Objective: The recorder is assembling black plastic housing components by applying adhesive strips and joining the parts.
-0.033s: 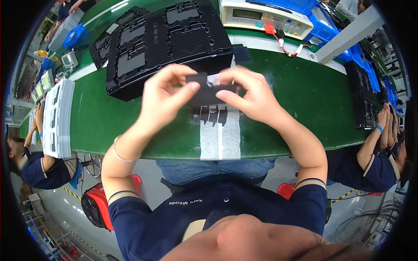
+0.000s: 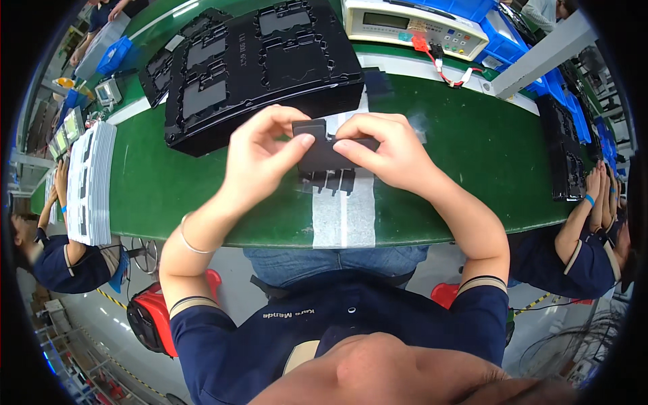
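Observation:
Both hands hold a flat, dark L-shaped piece above the green table. My left hand pinches its left side between thumb and bent fingers. On the right side, my right hand grips it, thumb on the near face and fingers curled behind. A notch in the upper edge shows between the two hands. Just below the piece, several dark tabbed strips lie across a pale tape band on the table; the piece partly covers them.
A stack of black moulded trays stands beyond my left hand. At the back is a cream bench meter with red and black leads. White sheets are piled at left; more black trays sit at right. Co-workers sit on both sides.
The dark piece, blurred before, is now sharp and shows more of its broad face. The pale gap between my hands has narrowed; both hands keep their grip.

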